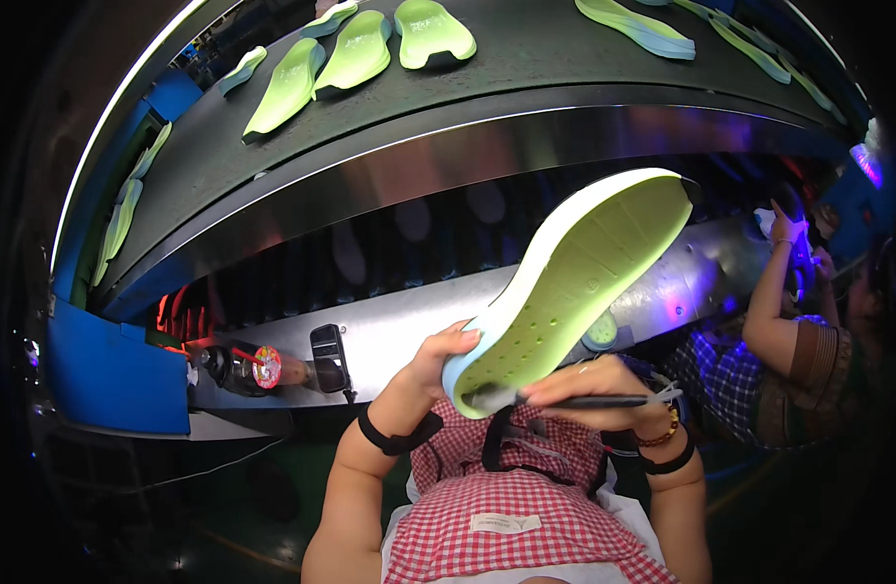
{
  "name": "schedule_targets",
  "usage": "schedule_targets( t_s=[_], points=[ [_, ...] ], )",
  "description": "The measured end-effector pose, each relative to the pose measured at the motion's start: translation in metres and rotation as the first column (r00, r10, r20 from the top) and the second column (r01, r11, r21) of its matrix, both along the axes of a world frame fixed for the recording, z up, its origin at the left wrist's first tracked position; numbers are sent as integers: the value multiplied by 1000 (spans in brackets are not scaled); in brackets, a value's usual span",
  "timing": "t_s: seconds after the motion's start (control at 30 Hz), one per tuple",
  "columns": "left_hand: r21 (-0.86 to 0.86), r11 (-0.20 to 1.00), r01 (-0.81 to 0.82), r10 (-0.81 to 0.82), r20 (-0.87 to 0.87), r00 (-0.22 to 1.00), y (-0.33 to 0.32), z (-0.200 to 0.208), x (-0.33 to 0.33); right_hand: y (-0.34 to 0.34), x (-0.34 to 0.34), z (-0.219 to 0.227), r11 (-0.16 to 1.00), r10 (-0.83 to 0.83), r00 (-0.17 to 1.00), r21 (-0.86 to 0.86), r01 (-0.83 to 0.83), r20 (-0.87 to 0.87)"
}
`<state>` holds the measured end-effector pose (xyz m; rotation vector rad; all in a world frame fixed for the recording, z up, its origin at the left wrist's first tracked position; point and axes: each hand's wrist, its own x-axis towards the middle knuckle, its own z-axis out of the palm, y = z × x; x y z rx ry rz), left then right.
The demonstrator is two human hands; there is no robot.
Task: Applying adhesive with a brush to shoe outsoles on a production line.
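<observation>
Above the metal bench [394, 326], the left hand [434, 360] pinches the sole [586, 277] at one end, apparently so its hollow faces the brush [596, 401] pinched in the right hand [603, 387].

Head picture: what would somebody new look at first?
Probably the yellow-green shoe sole in the middle, held by the left hand, with a dark brush in the right hand at its near end. Next, other soles on the black belt along the top, and a co-worker near purple light at right.
</observation>
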<state>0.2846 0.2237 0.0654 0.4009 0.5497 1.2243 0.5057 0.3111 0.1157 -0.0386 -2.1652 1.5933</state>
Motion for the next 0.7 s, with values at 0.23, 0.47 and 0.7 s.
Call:
schedule_targets(
  t_s=[0.23,0.47,0.7],
  points=[
    [-188,977,99,-99,8,995,-4,7,-10,6,16,10,993,100,992,-58,-105,-70],
    [-359,932,60,-181,-313,932,-11,31,-4,19,27,13,973,231,971,12,-232,55],
    [-259,966,22,-79,-215,973,-13,16,-14,21,37,7,985,125,988,108,-134,92]
  ],
)
